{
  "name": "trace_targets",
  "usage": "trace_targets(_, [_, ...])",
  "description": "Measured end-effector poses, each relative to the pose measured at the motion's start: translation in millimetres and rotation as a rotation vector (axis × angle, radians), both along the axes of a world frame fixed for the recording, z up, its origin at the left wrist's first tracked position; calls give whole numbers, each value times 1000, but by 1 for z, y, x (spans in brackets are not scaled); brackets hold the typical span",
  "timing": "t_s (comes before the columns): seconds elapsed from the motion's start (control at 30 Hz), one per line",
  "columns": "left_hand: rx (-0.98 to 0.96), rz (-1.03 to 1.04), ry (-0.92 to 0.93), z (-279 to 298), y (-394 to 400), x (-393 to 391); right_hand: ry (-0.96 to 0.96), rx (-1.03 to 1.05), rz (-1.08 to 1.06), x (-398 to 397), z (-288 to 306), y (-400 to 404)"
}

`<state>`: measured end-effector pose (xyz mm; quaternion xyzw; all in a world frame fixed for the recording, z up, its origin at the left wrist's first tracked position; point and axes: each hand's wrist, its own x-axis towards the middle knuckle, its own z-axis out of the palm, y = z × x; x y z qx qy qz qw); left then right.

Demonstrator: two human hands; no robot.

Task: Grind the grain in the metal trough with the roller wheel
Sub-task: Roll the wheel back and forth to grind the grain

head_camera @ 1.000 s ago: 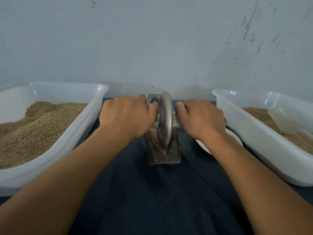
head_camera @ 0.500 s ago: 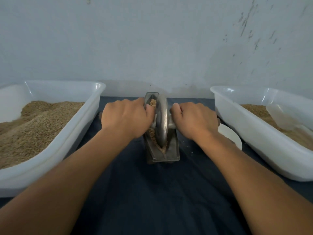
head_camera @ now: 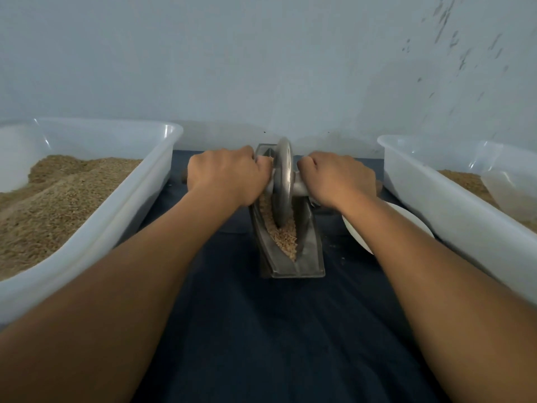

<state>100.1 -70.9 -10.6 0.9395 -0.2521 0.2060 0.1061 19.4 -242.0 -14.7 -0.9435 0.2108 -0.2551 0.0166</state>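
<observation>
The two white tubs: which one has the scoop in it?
The tub on the person's right: a translucent scoop lies on its grain. The left tub holds only heaped grain.

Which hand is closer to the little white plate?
Right. The right hand holds the roller's handle just above and beside the white plate. The left hand grips the opposite handle, across the roller wheel.

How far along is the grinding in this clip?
Done: grain is loaded in the metal trough. In hand: left hand and right hand grip the axle of the steel roller wheel, which stands in the grain. Left: kernels near the trough's front look whole.
</observation>
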Motion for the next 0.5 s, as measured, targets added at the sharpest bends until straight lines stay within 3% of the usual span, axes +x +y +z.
trace_targets(0.5, [-6,25,54,10,-31,48,226,148,64,63,18,-39])
